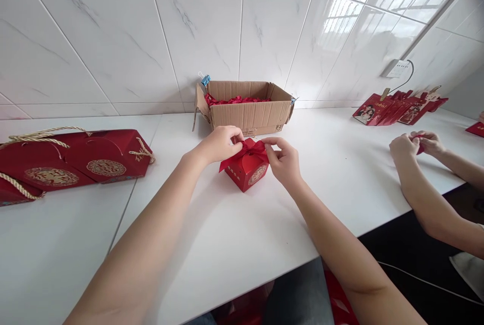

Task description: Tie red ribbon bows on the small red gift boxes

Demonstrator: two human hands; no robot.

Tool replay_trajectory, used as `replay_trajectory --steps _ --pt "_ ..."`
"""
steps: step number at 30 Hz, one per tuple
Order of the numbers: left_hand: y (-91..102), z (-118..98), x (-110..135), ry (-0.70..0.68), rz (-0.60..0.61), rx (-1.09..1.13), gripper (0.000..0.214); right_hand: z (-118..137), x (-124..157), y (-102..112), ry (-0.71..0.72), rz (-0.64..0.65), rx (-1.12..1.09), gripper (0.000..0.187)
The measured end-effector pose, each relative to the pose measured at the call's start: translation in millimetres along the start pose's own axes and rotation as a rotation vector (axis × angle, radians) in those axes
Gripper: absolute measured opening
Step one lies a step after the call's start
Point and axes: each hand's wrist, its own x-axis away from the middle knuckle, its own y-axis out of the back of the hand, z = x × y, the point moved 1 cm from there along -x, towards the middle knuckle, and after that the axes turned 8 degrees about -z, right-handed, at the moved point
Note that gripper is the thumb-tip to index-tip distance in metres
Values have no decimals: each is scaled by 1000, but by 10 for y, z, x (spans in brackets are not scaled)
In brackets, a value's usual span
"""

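A small red gift box (242, 176) with gold print stands on the white table in front of me. On its top sits a red ribbon bow (251, 148). My left hand (221, 144) pinches the bow's left loop between thumb and fingers. From the other side, my right hand (284, 161) has its thumb and forefinger closed on the right loop. A ribbon tail hangs down at the box's left corner. The fingertips cover the outer ends of both loops.
Behind the gift box, a cardboard box (249, 113) holds red ribbons. Larger red boxes (117, 161) with rope handles stand at left. Red printed bags (378, 109) lie at the back right. A co-worker's hands (416, 144) hold something small and red at right.
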Motion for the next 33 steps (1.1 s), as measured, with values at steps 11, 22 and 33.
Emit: replay_trajectory --steps 11,22,33 --pt "-26 31 -4 -55 -11 -32 15 -9 -14 61 229 -106 146 15" --pt "-26 -92 26 -220 -2 113 14 -48 -15 51 -47 -19 -16 21" --pt "-227 -138 14 -320 -61 -75 21 -6 -44 38 -319 -1 -243 26"
